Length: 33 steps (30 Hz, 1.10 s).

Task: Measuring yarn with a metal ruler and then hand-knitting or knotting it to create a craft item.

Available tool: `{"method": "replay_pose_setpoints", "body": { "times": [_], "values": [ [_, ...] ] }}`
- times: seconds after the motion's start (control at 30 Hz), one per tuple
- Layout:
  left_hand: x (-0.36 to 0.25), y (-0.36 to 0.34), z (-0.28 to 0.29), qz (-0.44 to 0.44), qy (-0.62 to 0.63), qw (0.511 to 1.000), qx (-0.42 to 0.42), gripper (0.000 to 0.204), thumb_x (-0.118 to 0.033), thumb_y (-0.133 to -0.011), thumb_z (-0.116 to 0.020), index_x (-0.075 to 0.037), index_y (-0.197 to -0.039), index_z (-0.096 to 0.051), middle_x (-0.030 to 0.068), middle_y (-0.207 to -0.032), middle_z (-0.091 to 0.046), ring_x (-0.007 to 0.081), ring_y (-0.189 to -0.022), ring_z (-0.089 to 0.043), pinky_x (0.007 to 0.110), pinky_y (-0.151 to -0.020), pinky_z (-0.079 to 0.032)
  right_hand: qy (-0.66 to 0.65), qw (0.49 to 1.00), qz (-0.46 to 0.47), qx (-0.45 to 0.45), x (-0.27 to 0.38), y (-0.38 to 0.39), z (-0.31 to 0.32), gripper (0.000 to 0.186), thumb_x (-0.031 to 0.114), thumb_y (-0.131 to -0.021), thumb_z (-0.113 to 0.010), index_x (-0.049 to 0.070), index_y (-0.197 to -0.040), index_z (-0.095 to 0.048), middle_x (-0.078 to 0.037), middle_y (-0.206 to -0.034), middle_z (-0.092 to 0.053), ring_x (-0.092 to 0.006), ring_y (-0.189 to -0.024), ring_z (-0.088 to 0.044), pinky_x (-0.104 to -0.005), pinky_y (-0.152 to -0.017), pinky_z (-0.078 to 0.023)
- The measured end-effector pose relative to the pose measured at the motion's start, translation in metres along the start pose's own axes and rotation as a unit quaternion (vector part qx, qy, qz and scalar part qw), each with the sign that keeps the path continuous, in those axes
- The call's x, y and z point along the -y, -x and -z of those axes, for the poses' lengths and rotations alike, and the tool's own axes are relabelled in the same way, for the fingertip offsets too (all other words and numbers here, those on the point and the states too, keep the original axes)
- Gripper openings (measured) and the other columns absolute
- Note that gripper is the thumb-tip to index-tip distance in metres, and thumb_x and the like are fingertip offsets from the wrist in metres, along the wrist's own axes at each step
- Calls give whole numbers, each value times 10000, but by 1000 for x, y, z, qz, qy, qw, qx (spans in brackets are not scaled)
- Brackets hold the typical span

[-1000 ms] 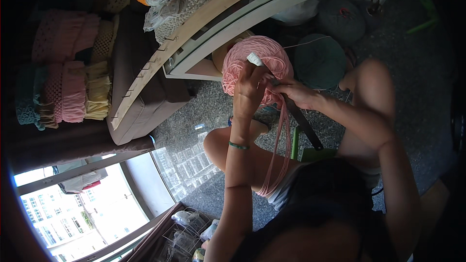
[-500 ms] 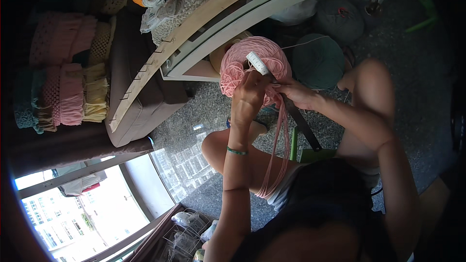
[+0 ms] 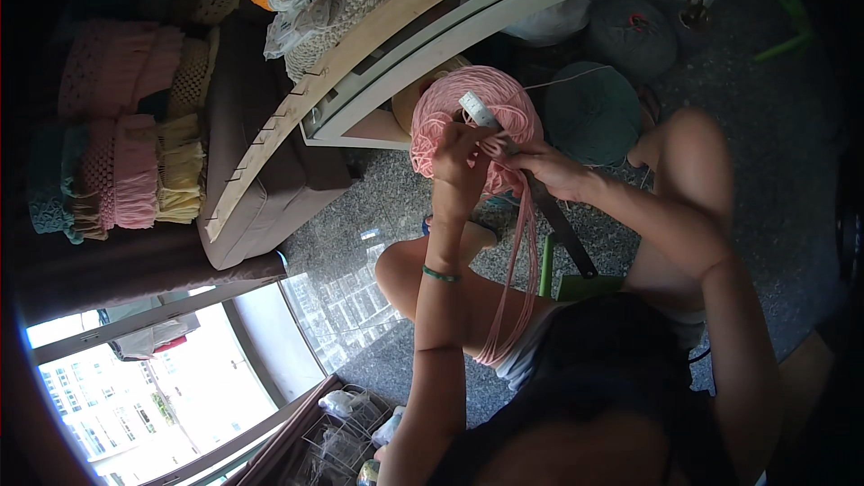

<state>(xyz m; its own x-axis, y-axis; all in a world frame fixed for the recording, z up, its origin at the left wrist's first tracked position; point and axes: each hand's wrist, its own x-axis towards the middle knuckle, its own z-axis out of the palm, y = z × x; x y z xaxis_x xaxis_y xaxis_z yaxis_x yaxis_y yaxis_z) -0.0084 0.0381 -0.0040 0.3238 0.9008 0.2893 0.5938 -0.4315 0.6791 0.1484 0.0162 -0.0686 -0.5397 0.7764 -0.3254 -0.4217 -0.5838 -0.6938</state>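
Both my hands are in front of a large pink yarn ball (image 3: 477, 88). My left hand (image 3: 459, 166) has its fingers bent together at pink yarn near the upper end of a long dark ruler (image 3: 567, 238). A white marked strip (image 3: 478, 110) covers that end. My right hand (image 3: 551, 169) closes around the ruler and yarn at its middle, its fingertips partly hidden. Several loose pink strands (image 3: 517, 279) hang from below my hands down across my thigh to my lap. The ruler's lower end sticks out freely beneath my right hand.
A white frame (image 3: 414, 72) with a nail-studded wooden strip (image 3: 337, 63) curves across the far side. Dark green yarn balls (image 3: 589, 117) stand to the right. Fringed knotted pieces (image 3: 135, 166) lie on a brown sofa (image 3: 261, 180) at left. A wire basket (image 3: 342, 436) stands lower left.
My left hand has turned and drawn slightly back from the ruler's top, its fingers now showing more. My right hand and the ruler have hardly moved.
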Motion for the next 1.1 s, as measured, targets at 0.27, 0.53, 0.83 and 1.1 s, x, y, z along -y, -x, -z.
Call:
{"method": "replay_pose_setpoints", "body": {
  "times": [0.27, 0.53, 0.83, 1.1],
  "values": [
    [32, 2, 3, 350, 390, 851, -29, 155, -155, -861, -626, -47, -761, -578, -35, -614, -478, 39, -581, -438, 194, -498, -344, 14, 999, -14, 29, 10, 4, -10, 173, 162, -919, -488, 29, -918, -600, -31, -737, -563, -114, -672, -542, -255, -626, -449],
    [35, 0, 3, 335, 457, 823, -41, 123, -149, -873, -611, -56, -807, -565, -38, -643, -501, 34, -569, -422, 188, -502, -339, 21, 999, -13, 32, 7, 5, -7, 181, 171, -921, -487, 26, -908, -594, -31, -732, -554, -118, -660, -531, -258, -627, -448],
    [38, -3, 15, 268, 383, 883, -41, 132, -148, -883, -599, -23, -850, -573, -32, -655, -516, 38, -571, -428, 179, -510, -348, 50, 995, -47, 74, 6, 3, -4, 184, 180, -919, -497, 26, -857, -577, -34, -726, -547, -121, -645, -531, -263, -621, -451],
    [33, -3, 18, 288, 268, 918, -48, 250, -227, -872, -627, 9, -945, -585, -25, -672, -524, 34, -564, -435, 176, -500, -358, 81, 993, -56, 71, 4, 3, -6, 184, 182, -918, -509, 21, -855, -570, -27, -719, -544, -111, -631, -529, -252, -615, -454]
  ]
}}
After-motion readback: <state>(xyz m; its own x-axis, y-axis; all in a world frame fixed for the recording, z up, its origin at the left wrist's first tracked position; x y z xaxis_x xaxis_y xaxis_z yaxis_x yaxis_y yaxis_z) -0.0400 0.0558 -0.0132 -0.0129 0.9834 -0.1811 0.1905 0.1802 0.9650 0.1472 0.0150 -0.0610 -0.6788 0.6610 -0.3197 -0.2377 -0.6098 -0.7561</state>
